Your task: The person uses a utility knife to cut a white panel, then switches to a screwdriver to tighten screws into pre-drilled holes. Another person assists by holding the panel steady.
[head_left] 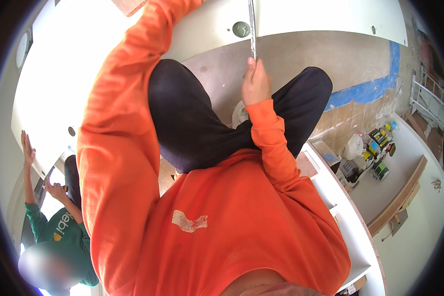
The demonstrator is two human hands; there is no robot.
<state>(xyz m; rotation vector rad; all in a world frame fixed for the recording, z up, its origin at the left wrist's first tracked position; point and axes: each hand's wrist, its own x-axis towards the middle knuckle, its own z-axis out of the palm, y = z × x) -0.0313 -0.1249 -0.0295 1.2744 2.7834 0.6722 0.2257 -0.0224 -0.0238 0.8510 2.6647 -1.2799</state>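
My right hand [256,85] is closed around the lower end of a long, narrow metal bar [253,29]. The bar points away from me and crosses the near edge of a large white panel [311,17], just right of a round hole [240,29] in it. What kind of tool the bar is, I cannot make out. Far off along the panel, my left arm [118,98] reaches forward in its orange sleeve. Only a sliver of my left hand [203,1] shows at the top edge, so its fingers are hidden.
At left, a co-worker in green [64,224] has one hand [28,149] against the bright white panel. Blue tape [362,93] borders the floor covering. To the right stand white shelving [352,246], a heap of packages and supplies [372,148], a wooden strip [402,197] and a metal ladder [429,93].
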